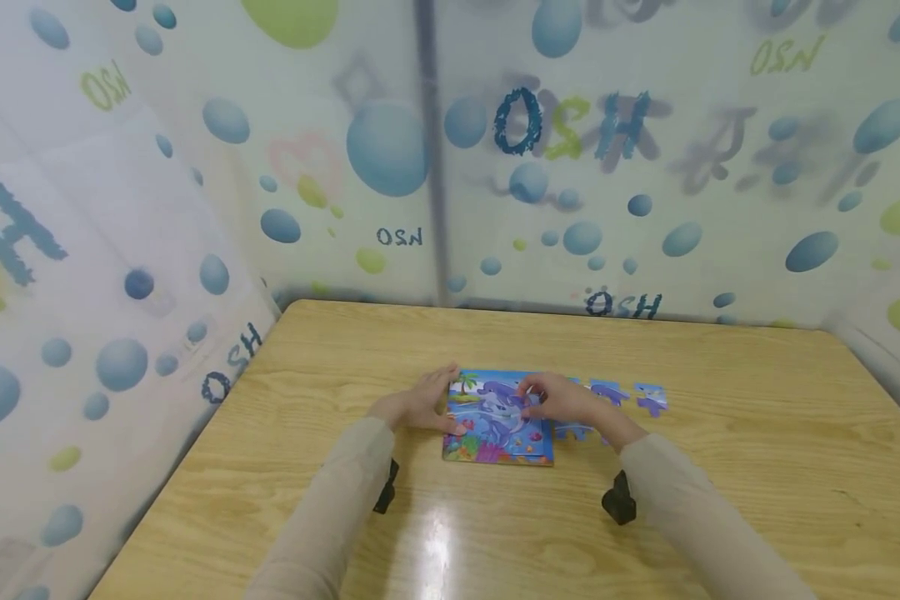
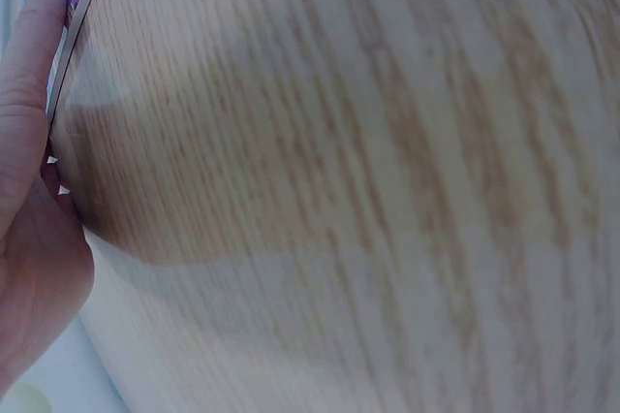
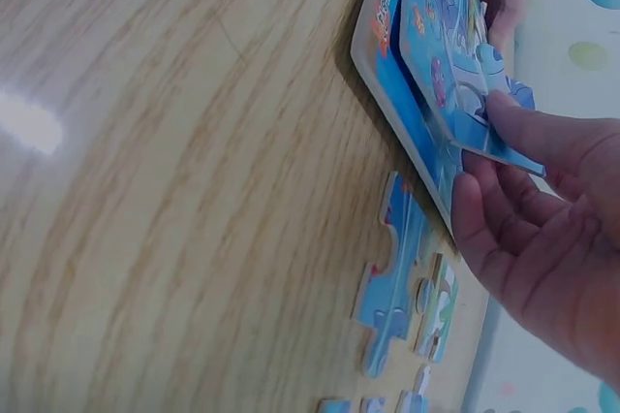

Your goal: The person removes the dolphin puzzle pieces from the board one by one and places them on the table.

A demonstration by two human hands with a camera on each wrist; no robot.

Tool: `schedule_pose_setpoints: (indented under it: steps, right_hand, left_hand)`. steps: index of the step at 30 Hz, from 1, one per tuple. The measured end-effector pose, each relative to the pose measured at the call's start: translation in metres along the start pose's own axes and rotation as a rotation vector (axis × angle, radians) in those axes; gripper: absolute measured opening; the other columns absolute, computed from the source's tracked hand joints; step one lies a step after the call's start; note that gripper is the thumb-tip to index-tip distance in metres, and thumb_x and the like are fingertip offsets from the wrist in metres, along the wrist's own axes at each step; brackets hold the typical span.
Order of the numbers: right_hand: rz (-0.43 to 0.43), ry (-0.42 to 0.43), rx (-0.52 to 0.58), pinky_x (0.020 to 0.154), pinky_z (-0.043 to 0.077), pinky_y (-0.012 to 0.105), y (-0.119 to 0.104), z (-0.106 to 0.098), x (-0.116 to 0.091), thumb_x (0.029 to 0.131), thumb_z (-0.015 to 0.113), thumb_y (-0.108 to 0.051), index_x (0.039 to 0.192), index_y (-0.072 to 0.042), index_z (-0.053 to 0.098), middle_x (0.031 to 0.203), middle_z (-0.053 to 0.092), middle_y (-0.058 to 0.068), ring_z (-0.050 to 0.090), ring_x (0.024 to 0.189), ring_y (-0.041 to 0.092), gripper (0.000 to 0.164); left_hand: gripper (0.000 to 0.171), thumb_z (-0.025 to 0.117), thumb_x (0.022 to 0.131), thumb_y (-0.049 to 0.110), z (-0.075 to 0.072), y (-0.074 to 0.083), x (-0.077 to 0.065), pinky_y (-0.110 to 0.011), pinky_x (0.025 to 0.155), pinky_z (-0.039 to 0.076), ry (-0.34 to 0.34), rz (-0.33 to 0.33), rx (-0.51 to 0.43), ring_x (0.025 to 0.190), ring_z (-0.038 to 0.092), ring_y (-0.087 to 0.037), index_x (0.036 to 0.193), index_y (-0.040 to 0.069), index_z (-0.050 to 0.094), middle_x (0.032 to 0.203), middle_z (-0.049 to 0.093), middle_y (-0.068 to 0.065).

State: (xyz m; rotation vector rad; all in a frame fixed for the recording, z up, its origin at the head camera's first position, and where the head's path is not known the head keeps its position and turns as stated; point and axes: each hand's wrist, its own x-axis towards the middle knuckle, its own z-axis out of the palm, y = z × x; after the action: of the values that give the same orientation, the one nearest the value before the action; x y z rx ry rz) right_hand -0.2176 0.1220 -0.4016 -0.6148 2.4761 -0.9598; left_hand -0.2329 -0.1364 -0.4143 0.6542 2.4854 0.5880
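Observation:
A jigsaw puzzle board (image 1: 487,452) with a dolphin picture lies on the table. My left hand (image 1: 423,402) rests at its left side, fingers toward the top left corner and a straight thumb (image 2: 27,83) over the edge. At the right part of the picture, my right hand (image 1: 562,398) pinches a jigsaw puzzle piece (image 3: 467,132), thumb above and fingers beneath. In the right wrist view its near edge is raised above the blue backing; I cannot tell whether it is joined to the pieces beside it.
Several loose jigsaw pieces (image 1: 652,398) lie on the wooden table (image 1: 315,375) to the right of the board, some partly hidden under my right forearm. A patterned curtain (image 1: 495,225) hangs behind the table's far edge, and another along the left side.

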Motion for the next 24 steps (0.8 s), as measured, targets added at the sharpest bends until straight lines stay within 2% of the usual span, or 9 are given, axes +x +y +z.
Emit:
schedule_pose_setpoints:
  steps: [4, 10, 18, 24]
  right_hand:
    - [-0.016, -0.011, 0.042, 0.067, 0.047, 0.026, 0.002, 0.0, 0.0, 0.086, 0.061, -0.007, 0.101, -0.001, 0.057, 0.095, 0.06, 0.011, 0.054, 0.077, 0.014, 0.017]
    - [-0.056, -0.029, 0.026, 0.068, 0.048, 0.026, 0.004, 0.001, -0.001, 0.088, 0.058, -0.007, 0.102, -0.001, 0.055, 0.099, 0.061, 0.012, 0.058, 0.082, 0.015, 0.016]
    - [-0.091, -0.059, 0.12, 0.058, 0.045, 0.024, 0.01, 0.001, -0.003, 0.089, 0.055, -0.004, 0.101, 0.002, 0.051, 0.092, 0.057, 0.011, 0.05, 0.066, 0.012, 0.014]
    - [0.005, -0.045, 0.195, 0.063, 0.049, 0.028, 0.014, 0.0, -0.005, 0.09, 0.054, -0.007, 0.104, 0.0, 0.051, 0.095, 0.057, 0.012, 0.055, 0.07, 0.014, 0.015]
  left_hand:
    - [0.098, 0.069, 0.078, 0.04, 0.001, 0.0, 0.0, -0.045, 0.117, 0.008, 0.001, -0.001, 0.003, 0.143, 0.0, -0.028, 0.147, 0.007, 0.008, 0.155, -0.001, -0.009]
    - [0.098, 0.069, 0.078, 0.04, 0.0, 0.0, 0.0, -0.046, 0.116, 0.009, 0.003, 0.002, 0.005, 0.143, 0.001, -0.029, 0.147, 0.006, 0.008, 0.155, -0.001, -0.01]
    - [0.098, 0.07, 0.079, 0.037, 0.0, 0.002, -0.002, -0.045, 0.117, 0.008, 0.001, -0.002, -0.014, 0.143, 0.0, -0.028, 0.147, 0.006, 0.007, 0.155, -0.001, -0.01]
    - [0.098, 0.069, 0.079, 0.038, 0.0, 0.003, -0.002, -0.046, 0.117, 0.008, -0.005, -0.003, -0.016, 0.143, -0.002, -0.028, 0.147, 0.008, 0.006, 0.155, -0.003, -0.008]
